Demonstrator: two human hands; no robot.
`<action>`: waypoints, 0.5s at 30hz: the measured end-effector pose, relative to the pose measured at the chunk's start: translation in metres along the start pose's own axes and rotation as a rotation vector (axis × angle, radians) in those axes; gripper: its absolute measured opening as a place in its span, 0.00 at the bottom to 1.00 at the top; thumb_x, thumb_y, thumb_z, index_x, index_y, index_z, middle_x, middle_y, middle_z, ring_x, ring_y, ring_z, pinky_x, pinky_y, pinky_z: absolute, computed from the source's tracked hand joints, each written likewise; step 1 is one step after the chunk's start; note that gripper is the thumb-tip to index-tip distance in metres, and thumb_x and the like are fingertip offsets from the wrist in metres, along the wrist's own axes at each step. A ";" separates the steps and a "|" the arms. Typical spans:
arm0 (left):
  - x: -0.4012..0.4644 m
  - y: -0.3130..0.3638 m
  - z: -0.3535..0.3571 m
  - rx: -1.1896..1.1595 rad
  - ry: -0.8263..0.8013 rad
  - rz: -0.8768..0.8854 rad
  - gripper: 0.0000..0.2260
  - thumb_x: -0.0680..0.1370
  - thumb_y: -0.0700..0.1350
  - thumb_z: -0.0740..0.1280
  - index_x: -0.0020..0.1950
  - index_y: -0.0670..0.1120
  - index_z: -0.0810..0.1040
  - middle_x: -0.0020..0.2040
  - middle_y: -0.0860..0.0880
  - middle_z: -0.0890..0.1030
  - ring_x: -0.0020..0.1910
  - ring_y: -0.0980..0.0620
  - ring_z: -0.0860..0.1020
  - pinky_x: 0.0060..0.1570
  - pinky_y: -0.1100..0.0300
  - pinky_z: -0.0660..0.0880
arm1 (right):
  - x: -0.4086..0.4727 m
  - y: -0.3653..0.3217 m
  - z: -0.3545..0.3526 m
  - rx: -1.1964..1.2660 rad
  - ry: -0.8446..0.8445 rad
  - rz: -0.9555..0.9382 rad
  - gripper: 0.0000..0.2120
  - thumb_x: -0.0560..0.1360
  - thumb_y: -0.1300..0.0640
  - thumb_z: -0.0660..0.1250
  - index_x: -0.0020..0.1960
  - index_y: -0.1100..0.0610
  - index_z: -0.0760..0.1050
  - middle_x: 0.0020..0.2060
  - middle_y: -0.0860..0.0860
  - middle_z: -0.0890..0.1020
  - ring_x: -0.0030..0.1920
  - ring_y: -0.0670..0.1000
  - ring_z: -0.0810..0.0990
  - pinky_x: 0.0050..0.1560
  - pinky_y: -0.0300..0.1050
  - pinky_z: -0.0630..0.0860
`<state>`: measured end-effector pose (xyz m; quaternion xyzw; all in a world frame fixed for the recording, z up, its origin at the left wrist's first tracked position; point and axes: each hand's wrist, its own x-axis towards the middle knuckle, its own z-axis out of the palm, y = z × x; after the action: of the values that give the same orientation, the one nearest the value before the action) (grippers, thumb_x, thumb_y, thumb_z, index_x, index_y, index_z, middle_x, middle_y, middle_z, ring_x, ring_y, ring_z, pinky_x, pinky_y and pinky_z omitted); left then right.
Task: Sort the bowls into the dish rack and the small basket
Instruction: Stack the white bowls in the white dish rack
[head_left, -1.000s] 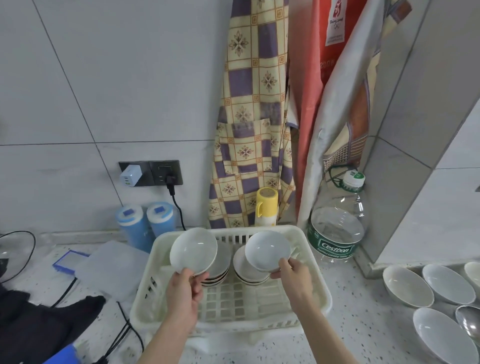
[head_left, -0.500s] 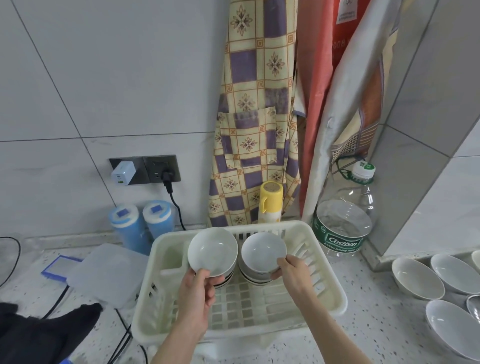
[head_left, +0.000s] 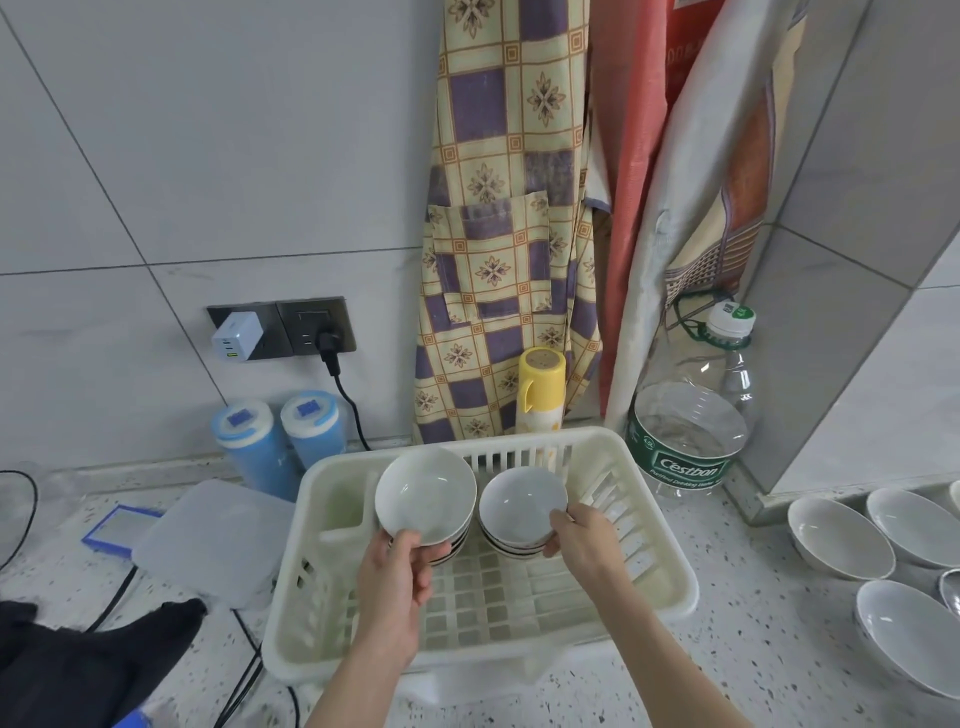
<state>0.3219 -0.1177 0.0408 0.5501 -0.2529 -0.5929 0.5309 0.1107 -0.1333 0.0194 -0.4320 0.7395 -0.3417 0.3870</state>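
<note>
One cream dish rack fills the lower centre of a speckled counter against grey tiled walls. Two stacks of small bowls sit inside; the left hand pinches a white bowl above one, the right hand grips another bowl on the other. Four larger bowls wait at lower right.

Stacked bowls in the dish rack mostly hidden under the two held bowls, bowl at the counter's right edge cut off by the frame, dark cloth cropped at lower left, bottle label small print unreadable
</note>
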 end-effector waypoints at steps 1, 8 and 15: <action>0.000 0.000 0.000 0.000 -0.002 -0.001 0.12 0.78 0.36 0.60 0.59 0.42 0.76 0.36 0.39 0.84 0.20 0.58 0.65 0.20 0.66 0.59 | 0.000 0.000 0.000 -0.014 -0.004 0.000 0.10 0.77 0.56 0.59 0.43 0.56 0.78 0.26 0.46 0.83 0.33 0.46 0.78 0.33 0.42 0.70; -0.004 0.000 0.002 0.089 -0.018 0.059 0.12 0.77 0.35 0.61 0.58 0.46 0.77 0.35 0.37 0.83 0.20 0.57 0.68 0.19 0.65 0.59 | 0.001 0.002 0.001 -0.067 -0.003 -0.004 0.19 0.76 0.55 0.60 0.67 0.49 0.71 0.28 0.47 0.84 0.33 0.43 0.79 0.29 0.39 0.69; -0.004 -0.008 0.013 0.320 -0.110 0.075 0.14 0.77 0.36 0.62 0.56 0.52 0.77 0.34 0.38 0.85 0.18 0.55 0.63 0.19 0.65 0.59 | -0.001 0.002 -0.001 -0.027 0.095 0.003 0.19 0.78 0.44 0.58 0.67 0.48 0.71 0.43 0.49 0.84 0.44 0.49 0.82 0.37 0.43 0.71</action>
<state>0.3062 -0.1151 0.0392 0.5845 -0.3933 -0.5541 0.4435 0.1089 -0.1316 0.0183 -0.4192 0.7622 -0.3512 0.3463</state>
